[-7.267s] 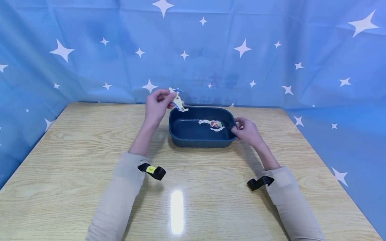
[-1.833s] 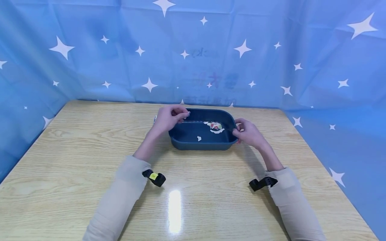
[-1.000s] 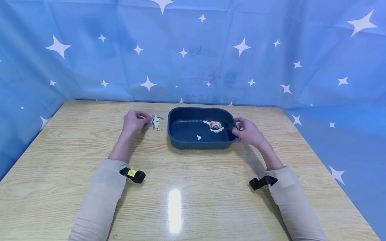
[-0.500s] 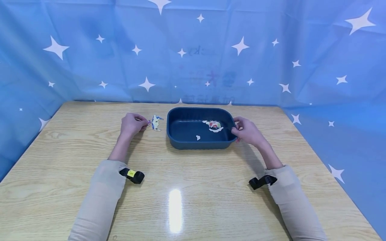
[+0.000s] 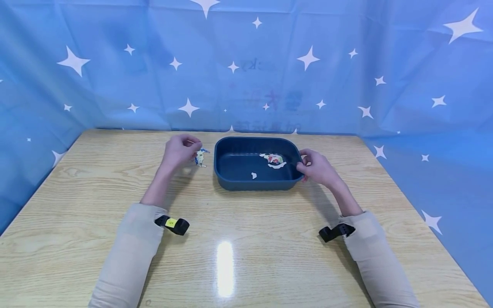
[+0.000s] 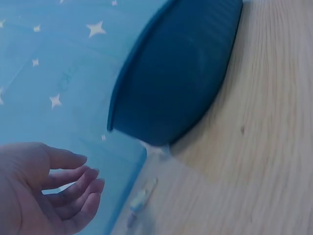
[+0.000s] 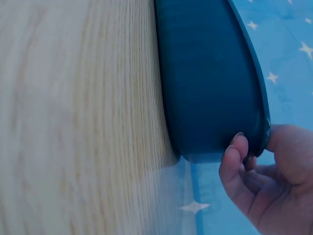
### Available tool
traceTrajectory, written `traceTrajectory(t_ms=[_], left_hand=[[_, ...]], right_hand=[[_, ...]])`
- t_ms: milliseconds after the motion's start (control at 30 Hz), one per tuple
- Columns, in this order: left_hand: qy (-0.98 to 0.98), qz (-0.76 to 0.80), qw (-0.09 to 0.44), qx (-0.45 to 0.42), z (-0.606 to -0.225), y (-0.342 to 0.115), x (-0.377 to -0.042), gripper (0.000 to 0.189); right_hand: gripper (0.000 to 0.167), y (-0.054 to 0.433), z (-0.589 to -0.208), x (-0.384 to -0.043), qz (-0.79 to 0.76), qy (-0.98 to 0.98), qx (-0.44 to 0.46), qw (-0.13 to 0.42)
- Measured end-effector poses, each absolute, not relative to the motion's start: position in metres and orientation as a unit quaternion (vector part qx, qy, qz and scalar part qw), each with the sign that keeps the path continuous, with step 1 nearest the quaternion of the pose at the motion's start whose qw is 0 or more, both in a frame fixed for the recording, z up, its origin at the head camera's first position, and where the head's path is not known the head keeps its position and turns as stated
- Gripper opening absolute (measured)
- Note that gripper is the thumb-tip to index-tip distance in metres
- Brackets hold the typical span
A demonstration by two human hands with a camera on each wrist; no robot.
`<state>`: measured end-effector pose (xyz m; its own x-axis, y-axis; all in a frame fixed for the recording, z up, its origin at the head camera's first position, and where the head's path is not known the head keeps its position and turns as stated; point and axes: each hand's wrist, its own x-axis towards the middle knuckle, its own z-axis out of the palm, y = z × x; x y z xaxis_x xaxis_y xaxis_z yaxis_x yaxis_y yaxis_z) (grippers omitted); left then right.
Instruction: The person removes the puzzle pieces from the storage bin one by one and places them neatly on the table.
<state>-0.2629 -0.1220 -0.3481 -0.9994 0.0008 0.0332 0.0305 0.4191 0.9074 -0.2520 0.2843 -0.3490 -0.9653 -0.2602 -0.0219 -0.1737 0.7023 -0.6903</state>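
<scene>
My right hand (image 5: 317,169) grips the right end of a dark blue plastic tub (image 5: 256,185), thumb over the rim and fingers against the outer wall, as the right wrist view shows. Inside the tub lie torn, coloured paper scraps (image 5: 274,160) and one small white scrap (image 5: 253,175). My left hand (image 5: 180,152) hovers left of the tub, over a blue-and-white paper scrap (image 5: 200,159) on the table. In the left wrist view its fingers (image 6: 76,196) are loosely bent, with no scrap clearly held. My hand partly covers a pinkish bit beside that scrap.
The wooden table (image 5: 265,239) runs back to a blue curtain (image 5: 331,85) with white stars. Black wrist cameras sit on the left cuff (image 5: 173,224) and the right cuff (image 5: 336,232).
The blue-and-white scrap, earlier held above the tub, now lies on the table. My left hand brought a small pinkish scrap from the tub beside it, then rose rightward. My right hand stayed.
</scene>
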Motion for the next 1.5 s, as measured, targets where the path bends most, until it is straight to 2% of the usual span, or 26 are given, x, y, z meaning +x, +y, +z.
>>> traceTrajectory(t_ms=[200, 467, 700, 867, 1233, 1500], left_hand=[[-0.842, -0.535, 0.043, -0.061, -0.336, -0.103, -0.256, 0.024], [-0.843, -0.522, 0.016, -0.129, -0.327, -0.067, -0.245, 0.017], [-0.843, -0.499, 0.005, -0.201, -0.339, -0.041, -0.246, 0.015], [-0.849, -0.475, -0.029, -0.229, -0.347, -0.025, -0.253, 0.019], [-0.873, -0.387, -0.143, -0.261, -0.354, -0.001, -0.268, 0.026], [-0.884, -0.349, -0.171, -0.262, -0.359, 0.008, -0.275, 0.021]], right_hand=[[0.046, 0.283, -0.349, -0.253, -0.369, 0.920, -0.118, 0.062], [0.045, 0.282, -0.348, -0.251, -0.372, 0.919, -0.116, 0.060], [0.044, 0.282, -0.349, -0.251, -0.371, 0.920, -0.115, 0.056], [0.045, 0.282, -0.349, -0.251, -0.371, 0.919, -0.117, 0.060], [0.046, 0.283, -0.349, -0.252, -0.377, 0.917, -0.110, 0.065], [0.045, 0.283, -0.350, -0.252, -0.372, 0.920, -0.113, 0.057]])
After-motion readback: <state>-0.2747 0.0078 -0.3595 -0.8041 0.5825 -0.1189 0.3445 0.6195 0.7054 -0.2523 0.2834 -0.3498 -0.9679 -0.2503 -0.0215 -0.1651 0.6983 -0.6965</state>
